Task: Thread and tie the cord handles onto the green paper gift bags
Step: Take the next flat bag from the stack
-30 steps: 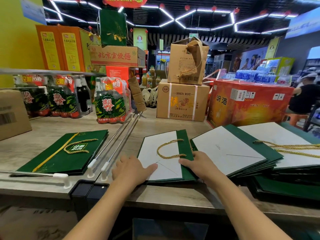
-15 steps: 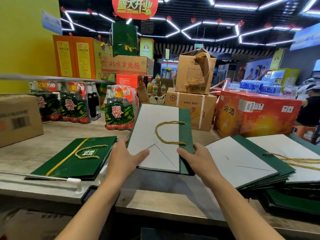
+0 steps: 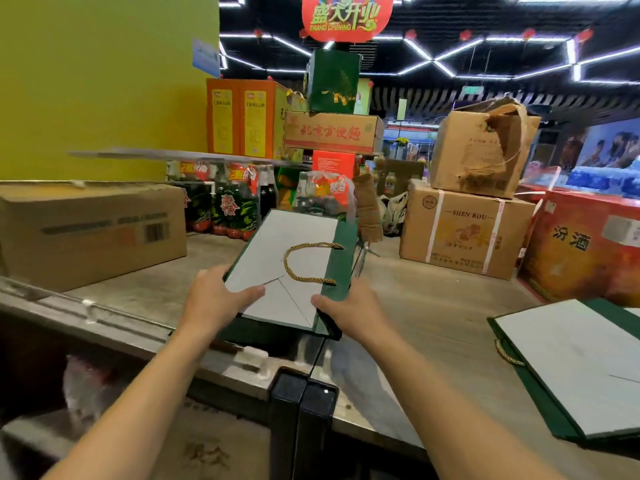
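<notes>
A shop counter (image 3: 433,306) of grey wood ran across the view, under strip lights and a red grand-opening sign (image 3: 346,15). Both hands held one flat green gift bag (image 3: 277,244) at its near end, pale inner side up, its far end tilted up and away from them. The left hand (image 3: 214,299) gripped the near-left edge, with the thumb laid on the pale panel and the fingers curled out of sight beneath. The right hand (image 3: 353,310) gripped the green folded strip at the near-right corner, thumb on top. Just beyond the two thumbs a gold cord handle (image 3: 286,263) lay in a loop on the panel, both its ends running into the green strip. Well to the right of the grip lay a stack of flat bags (image 3: 568,368), a bit of gold cord showing at its edge. Beyond the held bag stood packs of bottles (image 3: 235,213), to its left a cardboard box (image 3: 86,230), and to its far right a carton marked SHEN ROU (image 3: 464,237).
</notes>
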`<move>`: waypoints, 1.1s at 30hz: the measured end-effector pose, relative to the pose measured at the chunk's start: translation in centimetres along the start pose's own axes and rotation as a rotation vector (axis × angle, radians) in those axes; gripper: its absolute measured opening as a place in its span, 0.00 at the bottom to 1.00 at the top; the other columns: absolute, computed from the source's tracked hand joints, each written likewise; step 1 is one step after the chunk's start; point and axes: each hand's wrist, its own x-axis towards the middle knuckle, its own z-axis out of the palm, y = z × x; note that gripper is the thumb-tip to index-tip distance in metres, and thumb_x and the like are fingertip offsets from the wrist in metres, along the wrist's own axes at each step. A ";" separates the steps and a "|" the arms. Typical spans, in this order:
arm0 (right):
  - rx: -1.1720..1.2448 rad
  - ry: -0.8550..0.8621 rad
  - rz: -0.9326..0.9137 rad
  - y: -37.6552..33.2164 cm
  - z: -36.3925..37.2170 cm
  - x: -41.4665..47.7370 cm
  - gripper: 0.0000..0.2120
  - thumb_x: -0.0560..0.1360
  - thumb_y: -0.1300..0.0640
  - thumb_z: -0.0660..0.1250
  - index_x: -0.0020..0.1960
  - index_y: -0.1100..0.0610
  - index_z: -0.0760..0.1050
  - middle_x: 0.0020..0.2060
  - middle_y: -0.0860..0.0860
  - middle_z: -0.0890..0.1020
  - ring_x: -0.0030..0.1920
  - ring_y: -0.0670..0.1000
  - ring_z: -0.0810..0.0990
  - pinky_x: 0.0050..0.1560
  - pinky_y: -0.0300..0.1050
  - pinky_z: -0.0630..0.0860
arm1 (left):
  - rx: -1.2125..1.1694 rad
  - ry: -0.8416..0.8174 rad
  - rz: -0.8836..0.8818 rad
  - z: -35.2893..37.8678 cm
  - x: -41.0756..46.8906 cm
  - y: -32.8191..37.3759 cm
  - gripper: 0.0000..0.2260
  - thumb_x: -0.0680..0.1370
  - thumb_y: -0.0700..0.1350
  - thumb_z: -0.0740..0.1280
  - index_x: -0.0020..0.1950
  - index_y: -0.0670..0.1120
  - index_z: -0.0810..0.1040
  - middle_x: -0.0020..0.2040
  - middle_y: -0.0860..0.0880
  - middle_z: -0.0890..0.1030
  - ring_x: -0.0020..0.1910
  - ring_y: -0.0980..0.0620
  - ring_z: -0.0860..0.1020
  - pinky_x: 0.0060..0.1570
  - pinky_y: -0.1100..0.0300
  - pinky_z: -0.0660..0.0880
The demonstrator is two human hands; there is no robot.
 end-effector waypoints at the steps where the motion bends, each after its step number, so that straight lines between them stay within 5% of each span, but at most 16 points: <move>1: -0.004 -0.009 0.005 0.0 1.1 0.5 0.13 0.73 0.44 0.75 0.51 0.49 0.79 0.45 0.45 0.84 0.48 0.50 0.83 0.54 0.54 0.82 | 0.036 0.004 -0.006 -0.3 0.5 -0.9 0.23 0.71 0.56 0.78 0.60 0.46 0.80 0.54 0.48 0.80 0.46 0.51 0.77 0.36 0.60 0.71; 6: -0.189 -0.057 0.028 0.3 5.2 2.3 0.27 0.63 0.28 0.65 0.50 0.47 0.81 0.43 0.43 0.84 0.48 0.52 0.83 0.56 0.57 0.80 | 0.108 -0.022 -0.060 -1.1 2.0 -4.5 0.21 0.72 0.56 0.77 0.60 0.46 0.81 0.45 0.54 0.80 0.39 0.59 0.75 0.32 0.63 0.69; 10: -0.319 -0.055 0.046 0.5 6.5 2.6 0.23 0.69 0.28 0.65 0.53 0.43 0.81 0.48 0.43 0.84 0.53 0.54 0.80 0.62 0.56 0.73 | 0.259 -0.074 -0.108 -0.9 3.1 -6.8 0.28 0.70 0.66 0.74 0.58 0.46 0.80 0.50 0.52 0.82 0.47 0.50 0.79 0.39 0.56 0.75; 15: -0.467 -0.062 0.044 0.2 7.4 2.8 0.27 0.70 0.25 0.63 0.58 0.42 0.79 0.54 0.45 0.82 0.61 0.57 0.74 0.55 0.54 0.63 | 0.368 -0.078 -0.133 -0.6 3.4 -7.4 0.24 0.70 0.68 0.73 0.51 0.49 0.78 0.45 0.52 0.81 0.44 0.50 0.79 0.41 0.52 0.80; 20: -0.608 -0.089 0.032 0.1 8.1 2.7 0.33 0.69 0.24 0.62 0.63 0.45 0.75 0.57 0.47 0.79 0.60 0.57 0.72 0.52 0.53 0.61 | 0.510 -0.135 -0.171 -0.6 3.4 -7.0 0.22 0.72 0.68 0.71 0.49 0.49 0.77 0.42 0.51 0.81 0.42 0.50 0.78 0.35 0.57 0.73; 26: -0.692 -0.106 0.031 -0.3 8.0 2.2 0.43 0.69 0.23 0.62 0.73 0.51 0.66 0.69 0.54 0.71 0.69 0.59 0.67 0.66 0.58 0.66 | 0.600 -0.203 -0.191 -0.7 3.2 -6.3 0.22 0.74 0.68 0.68 0.46 0.49 0.75 0.43 0.51 0.80 0.45 0.48 0.78 0.36 0.57 0.68; 33: -0.648 -0.086 -0.003 -0.9 6.7 1.2 0.37 0.76 0.28 0.58 0.73 0.54 0.68 0.69 0.56 0.72 0.69 0.59 0.68 0.69 0.56 0.68 | 0.550 -0.277 -0.089 -1.4 2.6 -5.4 0.19 0.77 0.60 0.66 0.62 0.50 0.77 0.55 0.51 0.81 0.56 0.46 0.77 0.48 0.55 0.74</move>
